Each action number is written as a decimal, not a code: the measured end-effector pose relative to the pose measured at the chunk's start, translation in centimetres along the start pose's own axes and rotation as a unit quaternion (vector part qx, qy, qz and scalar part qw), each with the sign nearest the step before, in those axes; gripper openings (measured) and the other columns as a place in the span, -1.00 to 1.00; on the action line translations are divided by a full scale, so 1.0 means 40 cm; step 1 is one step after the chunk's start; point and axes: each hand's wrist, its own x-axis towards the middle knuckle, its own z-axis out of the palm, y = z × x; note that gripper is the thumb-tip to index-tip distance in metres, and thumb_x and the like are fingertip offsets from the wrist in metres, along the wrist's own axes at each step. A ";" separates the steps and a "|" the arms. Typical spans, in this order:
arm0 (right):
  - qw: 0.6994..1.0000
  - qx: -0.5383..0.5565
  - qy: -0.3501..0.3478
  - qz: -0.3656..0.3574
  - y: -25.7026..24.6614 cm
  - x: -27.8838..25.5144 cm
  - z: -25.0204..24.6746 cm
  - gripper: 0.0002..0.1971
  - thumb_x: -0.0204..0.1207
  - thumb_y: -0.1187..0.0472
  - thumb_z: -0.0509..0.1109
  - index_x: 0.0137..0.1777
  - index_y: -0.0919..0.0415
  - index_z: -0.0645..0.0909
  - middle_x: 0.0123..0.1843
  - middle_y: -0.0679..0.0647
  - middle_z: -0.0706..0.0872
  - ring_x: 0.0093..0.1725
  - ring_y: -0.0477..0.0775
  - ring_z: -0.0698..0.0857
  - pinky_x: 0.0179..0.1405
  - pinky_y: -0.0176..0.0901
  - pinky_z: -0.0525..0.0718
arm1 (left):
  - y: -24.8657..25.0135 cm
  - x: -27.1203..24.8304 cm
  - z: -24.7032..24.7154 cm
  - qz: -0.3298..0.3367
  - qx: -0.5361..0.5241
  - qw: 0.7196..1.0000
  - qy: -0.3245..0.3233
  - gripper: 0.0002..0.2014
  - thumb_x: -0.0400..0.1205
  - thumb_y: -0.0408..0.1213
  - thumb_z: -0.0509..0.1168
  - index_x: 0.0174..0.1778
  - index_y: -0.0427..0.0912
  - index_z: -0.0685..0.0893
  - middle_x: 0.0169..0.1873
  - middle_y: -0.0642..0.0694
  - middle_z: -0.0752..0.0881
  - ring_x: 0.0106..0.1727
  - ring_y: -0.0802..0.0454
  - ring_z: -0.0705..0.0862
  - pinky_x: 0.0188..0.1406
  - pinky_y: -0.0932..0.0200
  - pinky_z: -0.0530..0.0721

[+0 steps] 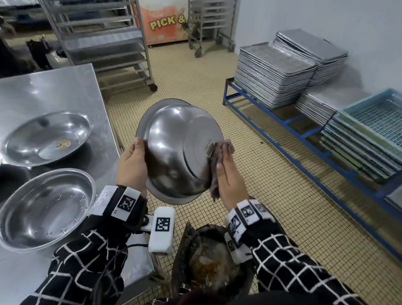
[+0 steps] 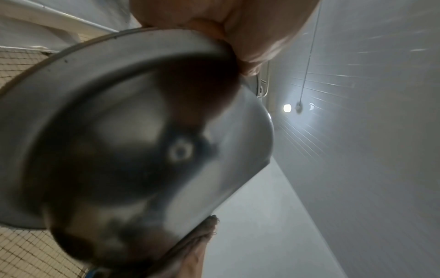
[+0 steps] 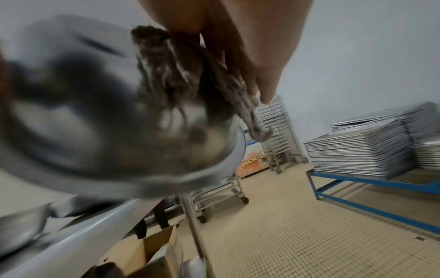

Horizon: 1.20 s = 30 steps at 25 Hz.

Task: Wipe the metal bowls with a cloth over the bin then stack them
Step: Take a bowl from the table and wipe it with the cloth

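A metal bowl [image 1: 179, 151] is held tilted in the air, its underside facing me, above the bin [image 1: 207, 262]. My left hand [image 1: 132, 162] grips its left rim, thumb on the outside. My right hand [image 1: 227, 174] presses a grey-brown cloth [image 1: 218, 160] flat against the bowl's right side. The left wrist view shows the bowl [image 2: 133, 143] close up with the cloth [image 2: 192, 250] at its lower edge. In the right wrist view the cloth [image 3: 181, 75] lies between my straight fingers [image 3: 262, 71] and the blurred bowl [image 3: 95, 131].
Two empty metal bowls [image 1: 46, 138] [image 1: 44, 210] sit on the steel table [image 1: 54, 89] at left; a third shows at its left edge. Stacked trays [image 1: 275, 75] and blue crates [image 1: 378, 126] rest on a blue rack at right. Wheeled racks [image 1: 107, 41] stand behind.
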 end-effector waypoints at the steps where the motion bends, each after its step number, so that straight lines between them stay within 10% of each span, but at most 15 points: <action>1: 0.999 -0.009 -0.001 -0.044 -0.006 -0.015 0.023 -0.43 0.67 -0.18 -0.12 0.65 -0.23 -0.14 0.66 0.00 0.19 0.53 0.12 0.39 0.39 0.32 0.50 | -0.005 0.002 0.002 0.002 0.004 1.000 0.005 -0.68 0.70 0.03 0.17 -0.24 0.03 0.74 -0.13 -0.02 0.77 0.06 -0.04 0.70 0.35 -0.16 0.58; 5: 0.985 -0.040 0.047 -0.159 -0.096 -0.001 0.067 -0.37 0.67 -0.14 -0.13 0.69 0.08 -0.11 0.72 -0.01 -0.08 0.68 -0.02 -0.09 0.61 0.24 0.16 | -0.004 -0.026 0.030 0.021 0.036 0.999 -0.003 -0.69 0.69 0.08 0.15 -0.22 0.09 0.73 -0.07 -0.06 0.78 0.06 -0.07 0.73 0.22 -0.14 0.66; 9: 0.978 -0.039 0.127 -0.161 -0.158 0.094 0.000 -0.39 0.68 -0.12 -0.10 0.67 0.11 0.02 0.71 0.01 0.01 0.68 -0.02 -0.06 0.66 0.12 0.03 | 0.015 -0.045 0.041 0.038 0.006 0.999 -0.029 -0.71 0.72 0.01 0.15 -0.18 0.03 0.71 -0.14 -0.02 0.77 -0.04 0.04 0.72 0.03 0.09 0.66; 12: 0.991 0.011 0.121 -0.052 -0.122 0.123 -0.063 -0.47 0.71 -0.10 -0.04 0.66 -0.07 0.07 0.66 -0.05 0.21 0.61 0.05 0.25 0.56 0.10 0.30 | 0.035 -0.043 0.037 0.032 -0.047 0.998 -0.022 -0.74 0.73 -0.06 0.16 -0.14 -0.04 0.69 -0.20 0.04 0.77 -0.12 0.16 0.73 -0.09 0.27 0.66; 15: 0.995 0.053 0.082 0.029 -0.043 0.067 -0.048 -0.51 0.68 -0.17 -0.07 0.61 -0.31 0.03 0.61 -0.07 0.33 0.51 0.13 0.42 0.43 0.22 0.48 | 0.032 -0.030 0.026 0.021 -0.057 0.998 -0.009 -0.75 0.74 -0.07 0.15 -0.08 -0.07 0.69 -0.11 0.01 0.75 0.02 0.08 0.72 0.18 0.13 0.65; 21: 0.989 -0.026 0.046 -0.139 -0.068 -0.022 0.079 -0.43 0.65 -0.15 -0.10 0.66 -0.19 -0.06 0.67 -0.33 -0.16 0.68 0.03 -0.09 0.57 0.38 0.16 | -0.007 -0.035 0.027 -0.011 -0.035 0.999 -0.002 -0.75 0.74 -0.04 0.13 -0.05 -0.02 0.68 0.04 -0.10 0.77 0.16 -0.09 0.72 0.30 -0.11 0.62; 25: 0.969 -0.051 0.078 -0.227 -0.155 0.042 0.060 -0.47 0.69 -0.03 -0.04 0.65 0.04 0.12 0.70 0.00 0.03 0.69 0.04 -0.09 0.65 0.11 -0.03 | -0.012 -0.042 0.038 0.009 -0.005 1.000 -0.011 -0.73 0.69 0.04 0.16 -0.11 0.00 0.70 0.00 -0.11 0.77 0.09 -0.08 0.73 0.19 -0.09 0.67; 30: 0.986 -0.044 0.104 -0.122 -0.185 0.146 -0.035 -0.56 0.73 0.00 0.01 0.57 0.04 0.32 0.56 -0.01 0.40 0.55 0.08 0.33 0.54 0.19 0.31 | -0.002 -0.036 0.037 -0.004 -0.038 0.999 -0.032 -0.75 0.71 -0.03 0.19 -0.09 -0.03 0.71 -0.07 -0.06 0.78 0.05 -0.03 0.74 0.09 0.04 0.68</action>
